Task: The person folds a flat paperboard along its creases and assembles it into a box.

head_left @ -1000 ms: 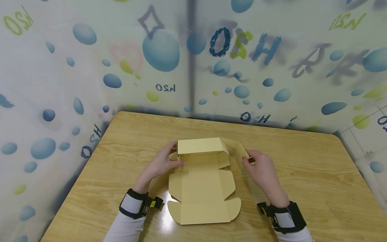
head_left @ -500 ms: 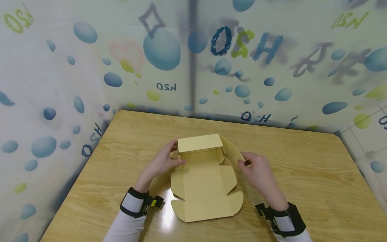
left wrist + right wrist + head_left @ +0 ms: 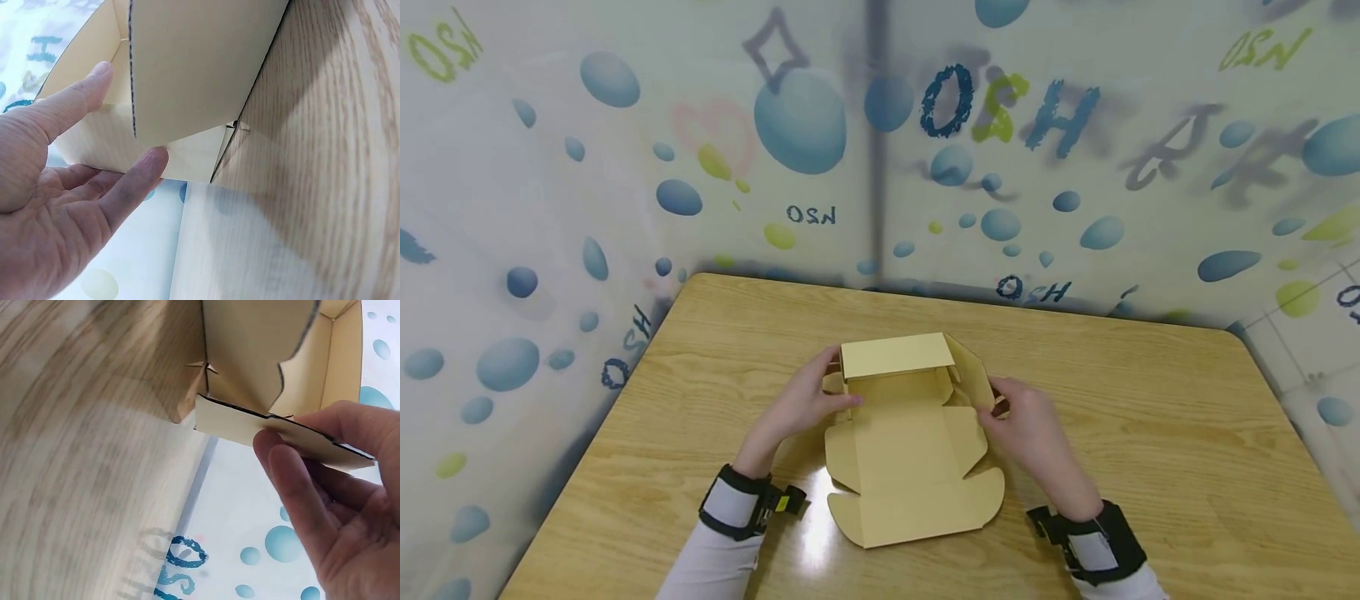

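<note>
A partly folded tan cardboard box point(image 3: 902, 450) lies on the wooden table, its far end raised with a panel folded over toward me. At the left of that raised end, my left hand point(image 3: 801, 404) grips the side wall, thumb on the inner face and fingers outside. My right hand point(image 3: 1026, 425) pinches the long flap point(image 3: 973, 371) at the far right corner between thumb and fingers. In the right wrist view this flap point(image 3: 231, 420) stands beside the box's side, angled slightly outward. The left wrist view has the fingers against the box's outer wall point(image 3: 187, 153).
The near part of the box is flat, with rounded tabs point(image 3: 987, 497) spread at both sides. Beyond the table's point(image 3: 1150, 433) far edge hangs a pale curtain point(image 3: 730, 150) printed with bubbles and letters. Each wrist wears a strapped camera point(image 3: 788, 501).
My right hand has moved left, swinging the flap inward toward the box's right side. The box has turned slightly, its near end shifting right. The left hand keeps its grip.
</note>
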The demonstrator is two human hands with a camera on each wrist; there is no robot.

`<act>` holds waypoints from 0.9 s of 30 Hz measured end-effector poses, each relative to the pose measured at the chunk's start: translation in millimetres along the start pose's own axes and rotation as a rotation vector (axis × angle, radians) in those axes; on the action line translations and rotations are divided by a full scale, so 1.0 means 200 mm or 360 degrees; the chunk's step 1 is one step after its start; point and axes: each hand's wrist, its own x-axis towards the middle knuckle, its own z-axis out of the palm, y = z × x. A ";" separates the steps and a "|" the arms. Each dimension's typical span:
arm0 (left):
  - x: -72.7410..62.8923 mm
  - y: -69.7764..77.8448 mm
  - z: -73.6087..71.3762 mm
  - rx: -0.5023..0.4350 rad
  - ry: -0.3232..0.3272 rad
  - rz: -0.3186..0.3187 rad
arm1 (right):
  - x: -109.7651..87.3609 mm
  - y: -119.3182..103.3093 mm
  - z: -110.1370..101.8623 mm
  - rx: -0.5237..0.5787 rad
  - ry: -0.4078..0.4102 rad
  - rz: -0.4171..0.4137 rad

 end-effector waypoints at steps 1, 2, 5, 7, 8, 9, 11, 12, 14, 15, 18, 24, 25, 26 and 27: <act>0.00 0.00 0.00 -0.0002 -0.0002 0.0005 | 0.00 0.00 0.01 -0.0007 -0.0015 0.0012; 0.00 0.00 0.00 -0.0003 -0.0002 0.0007 | 0.00 0.01 0.01 -0.0016 -0.0035 0.0019; 0.00 0.00 0.00 -0.0001 0.0000 0.0013 | 0.01 0.02 0.03 -0.0050 -0.0093 0.0051; 0.00 0.00 0.00 0.0003 0.0003 0.0009 | 0.01 0.03 0.04 -0.0064 -0.0115 0.0080; 0.00 0.01 0.00 0.0006 0.0004 0.0002 | 0.01 0.03 0.05 -0.0068 -0.0123 0.0096; 0.00 0.01 0.00 0.0007 0.0002 -0.0003 | 0.01 0.03 0.05 -0.0072 -0.0124 0.0111; 0.00 0.01 0.00 -0.0005 -0.0001 -0.0013 | 0.01 0.03 0.06 -0.0077 -0.0119 0.0131; 0.00 0.01 0.00 -0.0004 -0.0003 -0.0010 | 0.01 0.03 0.06 -0.0079 -0.0117 0.0137; 0.00 0.01 0.00 -0.0004 -0.0006 -0.0003 | 0.01 0.04 0.06 -0.0080 -0.0115 0.0145; 0.00 0.01 0.00 -0.0007 -0.0008 0.0001 | 0.01 0.04 0.07 -0.0080 -0.0116 0.0148; 0.00 0.01 0.00 0.0001 -0.0006 0.0001 | 0.01 0.06 0.07 -0.0072 -0.0123 0.0150; 0.00 0.01 0.00 -0.0025 -0.0009 -0.0011 | 0.01 0.08 0.07 -0.0093 -0.0144 0.0144; 0.00 0.01 0.00 -0.0029 -0.0011 -0.0014 | 0.01 0.08 0.07 -0.0103 -0.0151 0.0145; 0.00 0.01 0.00 -0.0030 -0.0010 -0.0015 | 0.01 0.08 0.07 -0.0112 -0.0162 0.0150; 0.00 0.01 0.00 -0.0035 -0.0012 -0.0016 | 0.01 0.08 0.07 -0.0117 -0.0174 0.0158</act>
